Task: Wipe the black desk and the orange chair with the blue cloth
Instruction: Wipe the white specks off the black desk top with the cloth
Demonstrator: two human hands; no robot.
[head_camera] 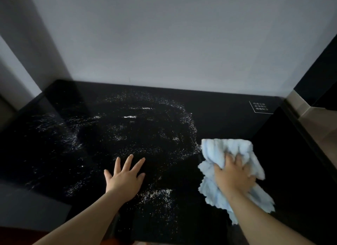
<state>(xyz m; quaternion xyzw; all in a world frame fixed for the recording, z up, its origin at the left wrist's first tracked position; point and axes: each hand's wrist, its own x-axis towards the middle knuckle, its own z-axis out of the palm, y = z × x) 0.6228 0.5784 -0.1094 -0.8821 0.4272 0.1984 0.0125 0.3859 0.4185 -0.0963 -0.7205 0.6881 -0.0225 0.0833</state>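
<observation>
The black desk [228, 117] fills the lower half of the head view and carries a wide scatter of white specks and smears [145, 128] across its middle and left. My right hand [234, 175] presses down on the crumpled light blue cloth [226, 150] at the desk's right side, fingers dug into the fabric. My left hand [125, 177] lies flat on the desk near the front centre, fingers spread, holding nothing. A sliver of orange [116, 242] shows at the bottom edge below the desk; I cannot tell whether it is the chair.
A plain pale wall [173, 40] rises right behind the desk. A small white-outlined label with text [260, 107] sits on the desk's far right corner. A dark panel [319, 77] and a beige ledge [300, 106] stand at the right. A grey wall edge [21, 66] borders the left.
</observation>
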